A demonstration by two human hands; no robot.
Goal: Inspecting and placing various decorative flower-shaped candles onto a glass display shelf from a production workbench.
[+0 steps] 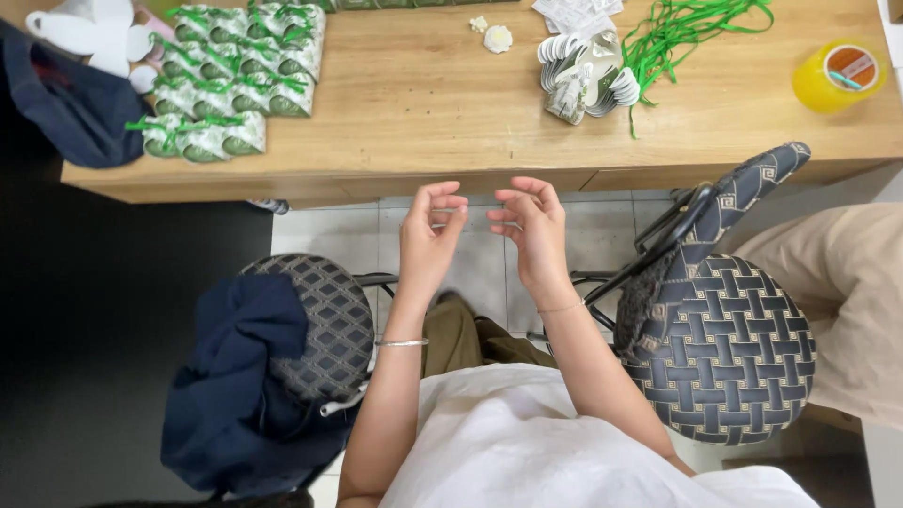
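Both hands hung in mid-air just off the near edge of the long pale wooden desk (pixel 423 103), left hand (pixel 428 240) and right hand (pixel 531 230) with fingertips pinched toward each other; whether anything thin was held between them could not be told. Green-and-white ribbon-tied paper favour boxes (pixel 235 75) crowded the far left corner, loose green ribbon strands (pixel 691 33) lay far right; two patterned round stools (pixel 324 320) flanked the lap

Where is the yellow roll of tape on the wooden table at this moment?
In the head view, the yellow roll of tape lies at the far right of the wooden table, right of the loose green ribbons.
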